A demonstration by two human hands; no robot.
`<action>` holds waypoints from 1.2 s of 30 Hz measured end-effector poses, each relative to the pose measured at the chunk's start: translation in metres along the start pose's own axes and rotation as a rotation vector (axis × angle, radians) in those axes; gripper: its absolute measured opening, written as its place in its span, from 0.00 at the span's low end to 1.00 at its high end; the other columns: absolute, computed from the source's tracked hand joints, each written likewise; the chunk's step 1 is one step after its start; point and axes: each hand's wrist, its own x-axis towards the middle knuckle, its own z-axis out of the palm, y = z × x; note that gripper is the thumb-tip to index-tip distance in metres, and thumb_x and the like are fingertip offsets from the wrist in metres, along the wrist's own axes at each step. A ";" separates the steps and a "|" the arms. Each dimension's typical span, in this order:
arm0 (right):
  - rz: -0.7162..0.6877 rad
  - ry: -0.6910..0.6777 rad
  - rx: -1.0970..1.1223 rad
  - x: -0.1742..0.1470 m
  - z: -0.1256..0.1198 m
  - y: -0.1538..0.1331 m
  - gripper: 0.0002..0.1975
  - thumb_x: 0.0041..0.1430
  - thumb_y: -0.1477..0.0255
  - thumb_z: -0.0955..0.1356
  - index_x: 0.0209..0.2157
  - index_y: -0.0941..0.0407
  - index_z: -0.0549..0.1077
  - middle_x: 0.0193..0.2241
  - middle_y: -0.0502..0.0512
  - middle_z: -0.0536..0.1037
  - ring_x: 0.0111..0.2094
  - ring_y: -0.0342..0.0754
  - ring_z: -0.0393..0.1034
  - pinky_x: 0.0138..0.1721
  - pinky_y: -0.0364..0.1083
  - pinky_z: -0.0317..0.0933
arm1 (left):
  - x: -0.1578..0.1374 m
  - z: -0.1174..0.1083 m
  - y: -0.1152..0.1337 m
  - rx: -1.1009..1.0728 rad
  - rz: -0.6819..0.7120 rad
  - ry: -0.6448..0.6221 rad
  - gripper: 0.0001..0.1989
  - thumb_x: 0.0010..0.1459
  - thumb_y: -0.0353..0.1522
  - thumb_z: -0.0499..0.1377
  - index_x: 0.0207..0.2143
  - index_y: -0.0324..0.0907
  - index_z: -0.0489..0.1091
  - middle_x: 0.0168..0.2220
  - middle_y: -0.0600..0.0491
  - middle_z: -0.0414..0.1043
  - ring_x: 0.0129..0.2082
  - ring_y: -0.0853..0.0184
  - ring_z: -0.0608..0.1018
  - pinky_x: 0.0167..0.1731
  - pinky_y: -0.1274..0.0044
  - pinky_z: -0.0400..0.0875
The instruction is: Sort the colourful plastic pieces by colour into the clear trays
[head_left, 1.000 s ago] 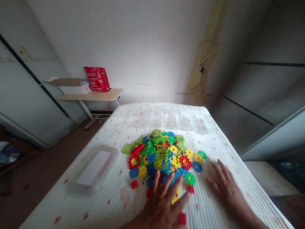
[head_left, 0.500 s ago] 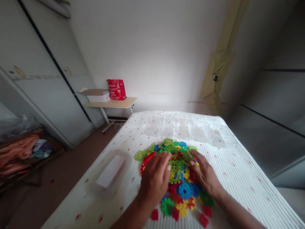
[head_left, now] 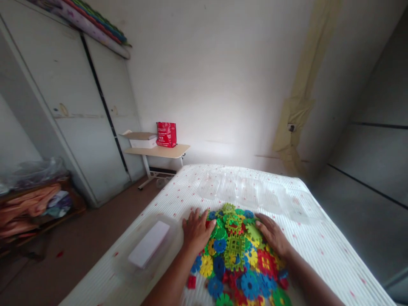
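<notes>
A heap of coloured plastic building pieces (head_left: 219, 245) lies on the bed, with snowflake discs and square window-like pieces in green, blue, yellow and red. My left hand (head_left: 197, 231) rests on the heap's left edge, fingers spread and pointing away from me. On the opposite edge my right hand (head_left: 273, 234) lies with fingers stretched along the pieces; its fingertips touch green ones. Neither hand has a piece lifted. A lattice-like green square piece (head_left: 235, 244) sits on top between the hands. Below it is a blue snowflake disc (head_left: 250, 284).
Left of the heap stands a clear plastic tub (head_left: 174, 221) with a white box (head_left: 149, 244) in it. Several clear containers (head_left: 245, 191) stand in a row toward the bed's far end. A small table (head_left: 178, 150) by the wall holds a red bag (head_left: 166, 135).
My left hand has moved left off the middle of the heap to its edge, uncovering pieces there. My right hand stays at the right side. The camera view has tilted up and left.
</notes>
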 end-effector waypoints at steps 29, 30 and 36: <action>0.165 0.155 0.280 -0.023 -0.013 -0.024 0.29 0.53 0.50 0.60 0.37 0.59 0.77 0.41 0.59 0.78 0.46 0.58 0.68 0.49 0.51 0.60 | 0.057 -0.026 0.035 -0.577 0.409 -0.166 0.19 0.57 0.41 0.49 0.41 0.43 0.74 0.44 0.52 0.76 0.46 0.65 0.75 0.48 0.77 0.65; 0.163 0.146 0.277 -0.024 -0.012 -0.024 0.29 0.53 0.50 0.60 0.38 0.59 0.77 0.41 0.59 0.78 0.46 0.57 0.69 0.49 0.51 0.60 | 0.060 -0.023 0.039 -0.551 0.423 -0.212 0.19 0.57 0.42 0.49 0.42 0.44 0.74 0.44 0.52 0.75 0.46 0.65 0.75 0.47 0.77 0.65; 0.145 0.064 0.275 -0.028 -0.013 -0.029 0.30 0.53 0.49 0.60 0.38 0.60 0.77 0.39 0.59 0.79 0.45 0.57 0.69 0.49 0.51 0.60 | 0.066 0.000 0.053 -0.410 0.442 -0.398 0.30 0.54 0.51 0.48 0.54 0.47 0.64 0.60 0.51 0.59 0.60 0.59 0.61 0.57 0.70 0.55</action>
